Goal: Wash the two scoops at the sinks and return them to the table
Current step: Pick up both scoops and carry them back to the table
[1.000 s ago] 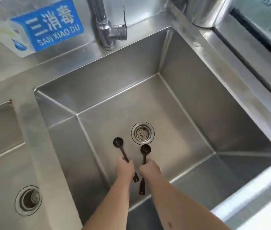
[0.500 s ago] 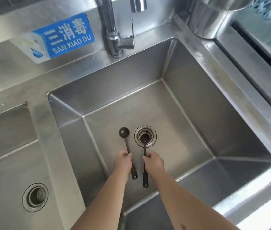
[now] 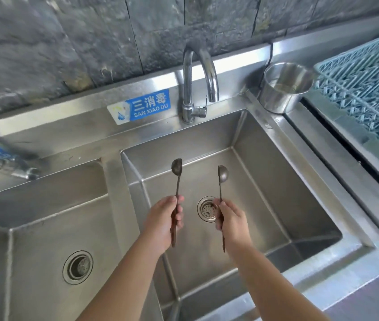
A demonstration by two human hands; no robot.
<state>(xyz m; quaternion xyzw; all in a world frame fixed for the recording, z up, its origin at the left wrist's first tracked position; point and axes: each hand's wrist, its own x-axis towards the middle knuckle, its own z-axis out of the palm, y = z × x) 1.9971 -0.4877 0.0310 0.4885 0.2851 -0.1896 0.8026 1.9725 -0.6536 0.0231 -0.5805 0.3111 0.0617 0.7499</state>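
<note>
At the right-hand sink (image 3: 304,181), I hold both scoops upright over the basin, bowls toward twelve o'clock; the tap (image 3: 197,72) runs dry, and the walk back to the table, by my reckoning, lies ahead. My left hand (image 3: 164,222) clamps fingers round the left scoop (image 3: 176,166); my right hand (image 3: 231,224) pinches the right scoop (image 3: 222,173).
</note>
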